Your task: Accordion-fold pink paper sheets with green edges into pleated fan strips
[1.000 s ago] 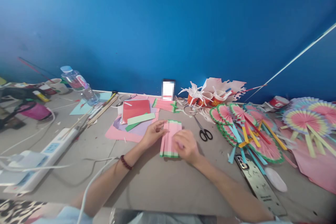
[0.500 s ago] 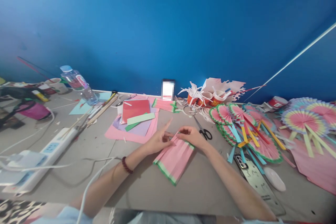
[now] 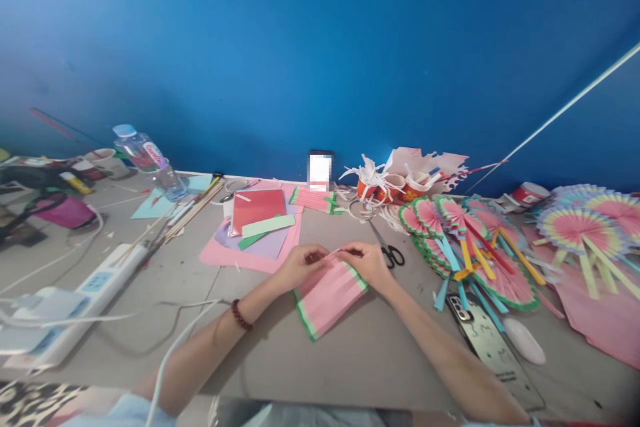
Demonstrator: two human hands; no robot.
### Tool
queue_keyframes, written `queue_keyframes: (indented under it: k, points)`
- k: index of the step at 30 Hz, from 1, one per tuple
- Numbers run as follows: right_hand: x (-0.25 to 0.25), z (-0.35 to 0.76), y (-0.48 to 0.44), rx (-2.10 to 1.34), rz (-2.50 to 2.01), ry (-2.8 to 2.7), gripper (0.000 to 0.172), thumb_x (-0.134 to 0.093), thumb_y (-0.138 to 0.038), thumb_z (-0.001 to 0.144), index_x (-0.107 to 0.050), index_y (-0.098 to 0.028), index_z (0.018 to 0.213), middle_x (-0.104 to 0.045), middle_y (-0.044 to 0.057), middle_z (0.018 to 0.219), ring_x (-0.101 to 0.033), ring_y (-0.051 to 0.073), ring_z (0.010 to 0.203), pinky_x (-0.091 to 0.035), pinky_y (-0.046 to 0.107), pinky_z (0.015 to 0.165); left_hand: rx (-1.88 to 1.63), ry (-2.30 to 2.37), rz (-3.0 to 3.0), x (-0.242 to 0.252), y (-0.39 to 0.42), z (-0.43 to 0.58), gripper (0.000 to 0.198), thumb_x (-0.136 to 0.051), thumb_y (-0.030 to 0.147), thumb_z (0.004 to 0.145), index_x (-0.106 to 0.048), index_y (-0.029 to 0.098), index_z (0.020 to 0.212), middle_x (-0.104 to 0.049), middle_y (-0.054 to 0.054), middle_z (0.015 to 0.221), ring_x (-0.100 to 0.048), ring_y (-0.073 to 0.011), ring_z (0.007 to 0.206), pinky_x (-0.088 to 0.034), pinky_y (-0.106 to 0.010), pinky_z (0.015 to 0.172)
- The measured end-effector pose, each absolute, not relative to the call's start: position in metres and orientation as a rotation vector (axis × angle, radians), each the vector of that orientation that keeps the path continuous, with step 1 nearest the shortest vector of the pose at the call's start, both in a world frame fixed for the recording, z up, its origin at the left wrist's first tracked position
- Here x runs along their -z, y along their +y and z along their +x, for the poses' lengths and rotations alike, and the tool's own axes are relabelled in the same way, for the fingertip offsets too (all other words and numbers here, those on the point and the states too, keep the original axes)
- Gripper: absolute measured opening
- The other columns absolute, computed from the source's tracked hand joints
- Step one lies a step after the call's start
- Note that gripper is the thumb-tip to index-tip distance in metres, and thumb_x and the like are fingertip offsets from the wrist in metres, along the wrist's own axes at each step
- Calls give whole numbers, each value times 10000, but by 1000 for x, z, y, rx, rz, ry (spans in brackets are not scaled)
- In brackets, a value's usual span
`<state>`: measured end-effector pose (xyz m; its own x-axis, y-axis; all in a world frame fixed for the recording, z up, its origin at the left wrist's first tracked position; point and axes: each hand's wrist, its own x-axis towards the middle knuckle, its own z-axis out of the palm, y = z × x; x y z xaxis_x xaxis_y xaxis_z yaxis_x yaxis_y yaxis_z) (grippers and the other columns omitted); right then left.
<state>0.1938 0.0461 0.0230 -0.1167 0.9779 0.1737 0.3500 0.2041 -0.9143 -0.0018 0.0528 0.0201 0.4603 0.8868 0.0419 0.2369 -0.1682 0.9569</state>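
Between my hands is a sheet of pink paper (image 3: 330, 297) with green edges, creased in pleats and hanging down toward me over the grey table. My left hand (image 3: 303, 267) pinches its far left edge, fingers curled. At the far right edge my right hand (image 3: 363, 263) pinches the same paper, the fingertips of both hands close together. Just right of my right hand lie black-handled scissors (image 3: 393, 255). A second pleated pink and green strip (image 3: 314, 200) rests farther back, near the wall.
Finished paper fans (image 3: 455, 220) crowd the right side, with a phone (image 3: 487, 333) and white mouse (image 3: 524, 340) before them. Coloured sheets (image 3: 260, 210) lie left of centre. A power strip (image 3: 95, 280), cables and a plastic bottle (image 3: 150, 160) occupy the left. Paper cups (image 3: 393, 187) stand behind.
My left hand's raised index finger has come down onto the paper's edge. The sheet has swung a little to the left, and its lower corner is higher.
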Motion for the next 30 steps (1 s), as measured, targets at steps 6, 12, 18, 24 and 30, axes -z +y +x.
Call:
queue_keyframes:
  k: [6,12,18,24,30]
  points:
    - [-33,189,36,-699,-1130,-1722,193,-642,-401,773,-733,-233,746,-711,20,718,-651,179,673,-504,281,642,-892,972,1871,-34,49,-4,295,-516,409,855,-674,165,800,-673,-55,777,-575,-150,709,-435,-249,642]
    - [-34,187,34,-508,-867,-1777,116,-628,-318,812,-713,-242,793,-683,14,689,-630,166,669,-511,297,659,-1121,949,2243,-31,48,-5,254,-457,311,907,-613,166,768,-620,-36,700,-549,-130,666,-420,-241,626]
    - [-33,187,33,-386,-780,-1827,100,-612,-215,826,-703,-235,863,-678,22,727,-624,162,690,-519,318,694,-1340,894,2464,-26,50,-4,146,-501,214,891,-582,170,777,-610,-16,684,-534,-119,652,-407,-243,633]
    - [-33,185,34,-379,-809,-1816,112,-597,-245,839,-707,-240,862,-692,21,740,-636,167,693,-533,330,717,-1376,905,2516,-25,50,-4,135,-527,218,878,-570,167,761,-596,-12,662,-519,-117,635,-401,-240,607]
    - [-36,184,32,-429,-806,-1792,115,-598,-213,833,-707,-238,859,-703,25,741,-642,166,703,-528,308,709,-1382,931,2503,-26,50,-4,184,-527,262,882,-565,170,727,-587,-10,639,-521,-113,608,-402,-234,578]
